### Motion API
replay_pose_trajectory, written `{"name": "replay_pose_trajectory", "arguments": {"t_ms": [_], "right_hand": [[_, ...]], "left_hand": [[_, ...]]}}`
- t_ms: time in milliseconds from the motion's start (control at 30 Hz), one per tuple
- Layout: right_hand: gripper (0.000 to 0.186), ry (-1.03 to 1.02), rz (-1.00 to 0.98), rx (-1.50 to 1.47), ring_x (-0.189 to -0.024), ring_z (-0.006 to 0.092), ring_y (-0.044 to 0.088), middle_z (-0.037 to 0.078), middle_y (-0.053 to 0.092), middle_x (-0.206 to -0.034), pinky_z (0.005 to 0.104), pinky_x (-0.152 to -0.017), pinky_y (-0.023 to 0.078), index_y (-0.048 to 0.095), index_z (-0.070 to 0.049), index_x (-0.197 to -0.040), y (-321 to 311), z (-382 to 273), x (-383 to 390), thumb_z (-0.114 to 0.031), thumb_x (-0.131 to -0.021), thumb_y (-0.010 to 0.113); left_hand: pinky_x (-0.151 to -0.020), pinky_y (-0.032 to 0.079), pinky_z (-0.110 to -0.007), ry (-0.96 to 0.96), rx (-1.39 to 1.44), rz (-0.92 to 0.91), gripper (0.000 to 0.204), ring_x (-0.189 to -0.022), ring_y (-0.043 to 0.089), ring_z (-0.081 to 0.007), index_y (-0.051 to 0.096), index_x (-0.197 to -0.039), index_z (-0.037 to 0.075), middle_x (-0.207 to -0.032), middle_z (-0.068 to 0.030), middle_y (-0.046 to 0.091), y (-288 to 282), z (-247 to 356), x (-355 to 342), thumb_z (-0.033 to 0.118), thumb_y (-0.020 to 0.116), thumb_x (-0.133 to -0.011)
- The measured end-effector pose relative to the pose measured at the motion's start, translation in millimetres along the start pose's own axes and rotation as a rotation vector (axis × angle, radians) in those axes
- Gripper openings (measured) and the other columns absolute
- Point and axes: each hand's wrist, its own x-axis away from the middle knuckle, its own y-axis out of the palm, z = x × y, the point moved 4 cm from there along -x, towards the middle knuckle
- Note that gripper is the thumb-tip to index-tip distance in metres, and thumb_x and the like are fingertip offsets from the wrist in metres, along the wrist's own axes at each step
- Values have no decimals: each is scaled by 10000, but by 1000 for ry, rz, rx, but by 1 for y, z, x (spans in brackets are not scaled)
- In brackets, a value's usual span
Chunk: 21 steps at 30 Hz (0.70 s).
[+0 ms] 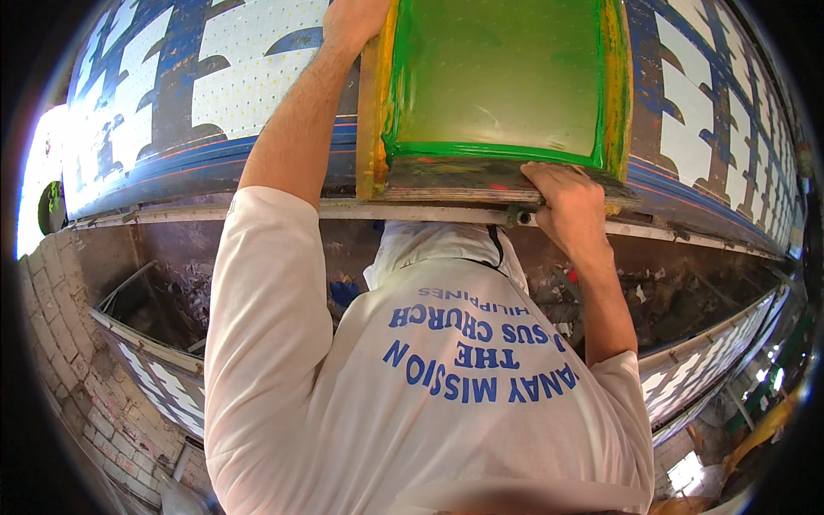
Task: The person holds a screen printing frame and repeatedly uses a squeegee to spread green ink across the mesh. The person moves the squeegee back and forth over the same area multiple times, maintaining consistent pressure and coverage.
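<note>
A screen printing frame (pixel 498 86) with green-edged, translucent mesh and paint-stained wooden bars lies over the long table at the top centre. My right hand (pixel 562 193) is closed on its near wooden edge, fingers curled over the top of the board. Stretched far forward, my left hand (pixel 354 24) grips the frame's left bar (pixel 374 120) near its far end; the picture's upper edge cuts off part of those fingers. White cut pieces (pixel 249 86) lie in rows on the table on both sides of the frame, some printed with small dots.
A metal rail (pixel 343 210) runs along the near edge of the dark blue table (pixel 197 167). Behind me stands another table with white pieces (pixel 163 390). Scraps lie in a dark recess (pixel 184 296) under it. A brick wall (pixel 56 300) is at the left.
</note>
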Motion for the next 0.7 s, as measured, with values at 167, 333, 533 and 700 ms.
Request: {"name": "replay_pose_trajectory", "arguments": {"t_ms": [167, 333, 533, 700], "right_hand": [[518, 26, -8, 42, -1093, 279, 748, 105, 787, -1152, 403, -908, 610, 765, -69, -1181, 2, 2, -4, 74, -689, 692], [566, 41, 20, 64, -1124, 286, 732, 90, 767, -1187, 403, -911, 608, 758, -82, -1234, 27, 10, -15, 68, -690, 697], [538, 104, 107, 153, -1108, 297, 726, 95, 752, -1212, 417, -888, 606, 757, -103, -1242, 40, 43, -80, 49, -728, 709], [402, 85, 112, 179, -997, 350, 746, 144, 771, -1068, 460, -841, 602, 789, -126, -1186, 27, 105, -198, -30, -818, 661]], "left_hand": [[-945, 546, -602, 40, -13, 18, 405, -1120, 668, -519, 603, -1280, 42, -1143, -323, 708, 3, 0, -2, 373, 539, -1056], [-966, 543, -595, 77, -2, 9, 443, -1119, 665, -526, 594, -1341, 56, -1202, -323, 689, 4, -7, -2, 396, 534, -1063], [-973, 517, -578, 67, 28, 21, 432, -1136, 657, -502, 643, -1276, 80, -1179, -267, 721, 8, -15, -13, 439, 479, -1101], [-961, 518, -584, 23, 20, 41, 396, -1116, 648, -491, 615, -1244, 79, -1185, -254, 691, 7, -11, -6, 395, 399, -1142]]}}
